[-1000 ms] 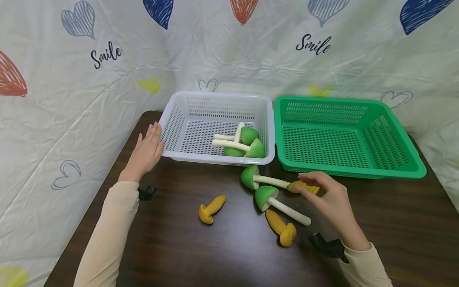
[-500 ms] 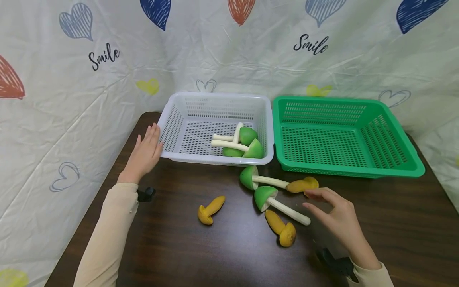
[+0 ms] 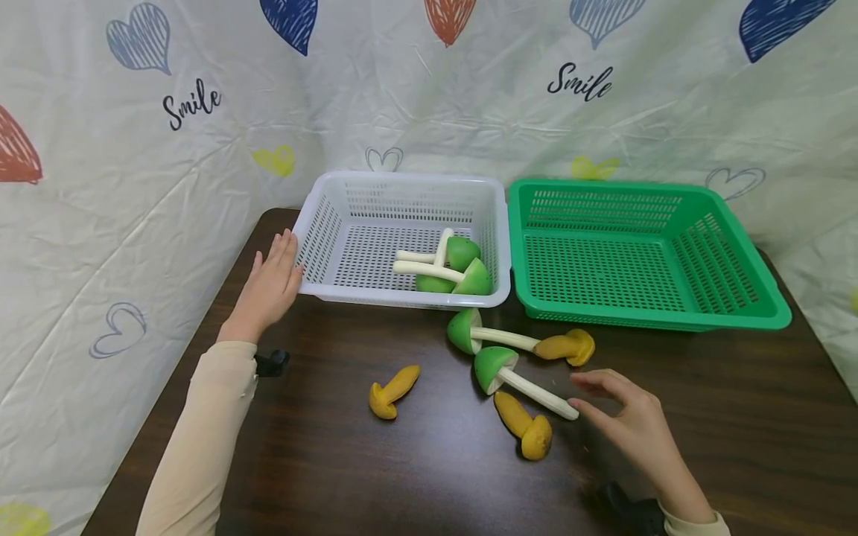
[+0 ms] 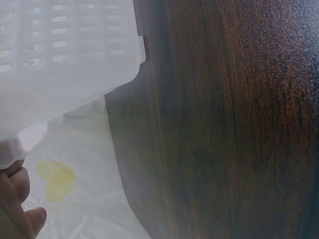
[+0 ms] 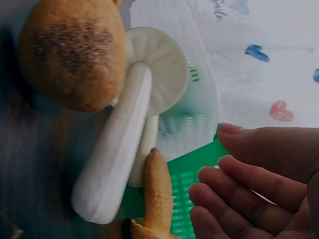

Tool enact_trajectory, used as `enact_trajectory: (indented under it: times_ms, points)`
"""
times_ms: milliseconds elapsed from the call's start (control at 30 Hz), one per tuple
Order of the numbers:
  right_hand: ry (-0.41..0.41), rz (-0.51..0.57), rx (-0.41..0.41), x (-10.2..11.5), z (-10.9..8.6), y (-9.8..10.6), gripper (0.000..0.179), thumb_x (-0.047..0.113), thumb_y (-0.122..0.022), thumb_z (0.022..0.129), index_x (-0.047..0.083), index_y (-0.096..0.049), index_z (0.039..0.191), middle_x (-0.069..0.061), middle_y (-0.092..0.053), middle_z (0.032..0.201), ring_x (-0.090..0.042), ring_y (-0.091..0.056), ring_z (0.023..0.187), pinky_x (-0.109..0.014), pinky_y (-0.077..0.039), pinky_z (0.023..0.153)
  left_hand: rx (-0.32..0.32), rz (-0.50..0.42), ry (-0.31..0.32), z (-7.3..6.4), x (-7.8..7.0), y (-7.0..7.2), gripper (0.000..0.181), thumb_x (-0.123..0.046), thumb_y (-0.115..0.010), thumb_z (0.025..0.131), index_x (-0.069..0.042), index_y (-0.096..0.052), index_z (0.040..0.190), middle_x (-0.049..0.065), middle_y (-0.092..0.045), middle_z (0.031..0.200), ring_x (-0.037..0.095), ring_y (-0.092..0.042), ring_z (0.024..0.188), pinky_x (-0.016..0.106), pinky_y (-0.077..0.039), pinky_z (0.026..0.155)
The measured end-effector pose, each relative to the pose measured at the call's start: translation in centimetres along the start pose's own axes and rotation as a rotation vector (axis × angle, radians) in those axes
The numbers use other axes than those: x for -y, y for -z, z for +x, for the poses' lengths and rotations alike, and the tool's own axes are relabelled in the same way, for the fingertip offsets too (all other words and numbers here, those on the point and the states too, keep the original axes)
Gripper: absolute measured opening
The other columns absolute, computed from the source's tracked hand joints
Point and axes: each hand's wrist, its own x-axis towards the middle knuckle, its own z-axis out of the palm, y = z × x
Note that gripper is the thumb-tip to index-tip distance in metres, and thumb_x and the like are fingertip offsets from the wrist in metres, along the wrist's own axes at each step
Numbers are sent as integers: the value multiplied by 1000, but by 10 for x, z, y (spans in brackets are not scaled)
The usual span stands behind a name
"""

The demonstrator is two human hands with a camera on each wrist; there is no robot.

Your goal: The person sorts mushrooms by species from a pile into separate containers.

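Note:
My left hand (image 3: 270,281) rests with straight fingers against the left side of the white basket (image 3: 402,296). In that basket lie several green-capped toy mushrooms (image 3: 462,253) with white stems. My right hand (image 3: 626,420) hovers with loosely bent fingers and an empty grasp near the stem end of a green-capped mushroom (image 3: 539,394) on the table. Another green-capped mushroom (image 3: 503,338) lies behind it, its stem meeting a yellow mushroom (image 3: 566,347). A second yellow mushroom (image 3: 526,428) lies in front. In the right wrist view the white stem (image 5: 114,149) is apart from my fingers.
A green basket (image 3: 643,320) stands right beside the white one at the back of the dark wooden table (image 3: 322,461). A third yellow mushroom (image 3: 394,391) lies left of centre. Behind the baskets hangs a white sheet (image 3: 415,97) printed with hearts.
My right hand has moved away from the yellow mushroom by the green basket, back toward me, to the stem end of the front green-capped mushroom. My left hand has stayed at the white basket.

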Motion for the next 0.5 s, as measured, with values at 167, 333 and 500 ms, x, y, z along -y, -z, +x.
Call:
enact_trajectory:
  times_ms: [167, 333, 500]
  points:
    - [-4, -13, 47, -2, -3, -6, 34, -1, -82, 66, 8, -70, 97, 3, -67, 91, -1, -59, 83, -18, -50, 70, 2, -8, -5, 0, 0, 0, 58, -25, -30, 102, 4, -11, 149, 16, -6, 156, 29, -2, 143, 57, -2, 111]
    - [-2, -16, 83, -3, -4, -11, 33, 2, -82, 68, 8, -70, 99, 4, -67, 93, -7, -61, 82, -34, -54, 67, -6, -10, -9, -1, 0, 0, 58, -25, -30, 102, 4, -13, 148, 18, -9, 156, 30, -4, 143, 57, -3, 110]
    - [13, -31, 86, -5, -5, -16, 34, 0, -82, 67, 7, -70, 97, 4, -67, 91, -10, -62, 80, -36, -54, 66, -5, -12, -13, 0, 1, 0, 58, -25, -30, 102, 4, -12, 149, 17, -8, 156, 30, -3, 143, 57, -3, 110]
